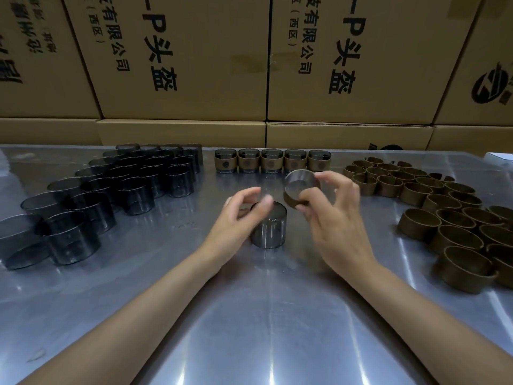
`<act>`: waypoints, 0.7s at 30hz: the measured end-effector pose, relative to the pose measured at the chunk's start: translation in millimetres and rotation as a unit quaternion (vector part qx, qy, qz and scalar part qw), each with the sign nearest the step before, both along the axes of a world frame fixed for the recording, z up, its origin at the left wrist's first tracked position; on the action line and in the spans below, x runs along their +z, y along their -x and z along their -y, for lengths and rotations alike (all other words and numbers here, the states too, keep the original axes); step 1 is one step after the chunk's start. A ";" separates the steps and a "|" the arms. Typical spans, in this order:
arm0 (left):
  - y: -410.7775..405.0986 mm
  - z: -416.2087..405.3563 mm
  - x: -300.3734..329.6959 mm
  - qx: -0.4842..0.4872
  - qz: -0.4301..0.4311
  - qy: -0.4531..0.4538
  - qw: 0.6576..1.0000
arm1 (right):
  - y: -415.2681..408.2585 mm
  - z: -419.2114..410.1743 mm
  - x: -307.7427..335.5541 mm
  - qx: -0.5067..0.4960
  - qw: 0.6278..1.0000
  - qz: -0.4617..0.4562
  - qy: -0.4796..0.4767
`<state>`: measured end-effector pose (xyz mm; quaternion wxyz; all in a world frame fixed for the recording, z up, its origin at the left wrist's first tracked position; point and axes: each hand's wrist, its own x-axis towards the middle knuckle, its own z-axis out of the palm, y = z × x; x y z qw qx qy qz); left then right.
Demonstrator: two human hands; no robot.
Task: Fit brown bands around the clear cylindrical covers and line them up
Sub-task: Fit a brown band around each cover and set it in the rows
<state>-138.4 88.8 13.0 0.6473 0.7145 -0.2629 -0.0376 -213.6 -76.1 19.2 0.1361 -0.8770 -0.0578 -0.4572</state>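
Note:
A smoky clear cylindrical cover (268, 227) stands upright on the metal table (249, 315) at the centre. My left hand (236, 218) touches its top rim with the fingertips, slightly blurred. My right hand (333, 215) holds a brown band (298, 190) tilted in the air, just above and right of that cover. A row of several banded covers (272, 161) stands along the back of the table. Many bare covers (111, 190) stand in rows at the left. A heap of loose brown bands (444, 212) lies at the right.
Stacked cardboard boxes (263, 65) with printed characters form a wall right behind the table. The shiny table surface reflects light in front of my forearms.

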 end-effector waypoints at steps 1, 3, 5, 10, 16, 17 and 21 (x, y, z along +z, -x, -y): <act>0.6 -0.6 1.7 0.004 -0.018 0.037 0.999 | 0.3 -2.7 0.9 0.033 0.999 -0.001 0.009; 1.6 -1.8 5.6 0.035 -0.008 0.085 0.996 | -0.4 -7.1 1.3 0.074 0.996 0.010 0.050; 5.6 -1.9 9.5 0.056 0.037 0.104 0.992 | -1.5 -11.8 2.3 0.105 0.988 0.027 0.112; 12.3 1.7 9.9 0.069 0.123 0.074 0.987 | -1.4 -23.0 1.5 0.157 0.977 0.012 0.142; 24.2 13.5 5.6 0.098 0.125 0.073 0.985 | -0.8 -21.6 -5.7 0.169 0.982 -0.058 -0.061; 25.1 15.4 4.5 0.098 0.113 0.077 0.986 | -1.5 -22.4 -6.6 0.169 0.980 -0.068 -0.077; 26.1 20.8 -0.6 0.100 0.075 0.084 0.989 | -4.5 -23.9 -9.4 0.151 0.978 -0.104 -0.098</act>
